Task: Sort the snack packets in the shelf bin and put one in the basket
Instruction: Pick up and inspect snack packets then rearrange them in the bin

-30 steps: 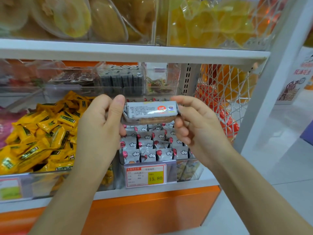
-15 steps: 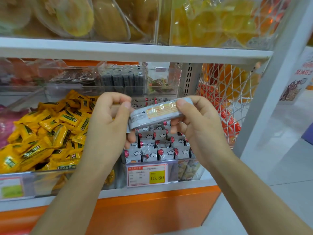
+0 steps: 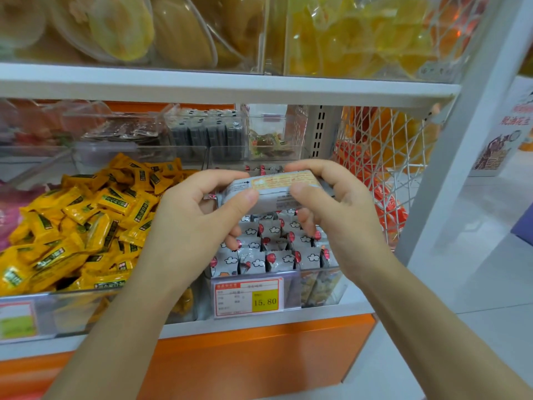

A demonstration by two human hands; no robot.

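A grey snack packet [image 3: 274, 190] with an orange label panel is held level above the clear shelf bin [image 3: 317, 287]. My left hand [image 3: 190, 226] pinches its left end between thumb and fingers. My right hand [image 3: 337, 209] grips its right end, thumb on the near face. Below them the bin holds several upright grey packets [image 3: 277, 249] printed with white clouds and red balloons. No basket is in view.
A bin of yellow packets [image 3: 72, 223] lies left of the grey ones. A price tag reading 15.80 [image 3: 248, 298] hangs on the bin front. A white shelf board [image 3: 230, 85] runs overhead. White wire mesh [image 3: 383, 157] closes the right side; a white post [image 3: 467, 134] stands beyond.
The packet has been rolled in both hands, from its white label side to the orange panel, and has come back from a tilt to level. The hands sit slightly lower.
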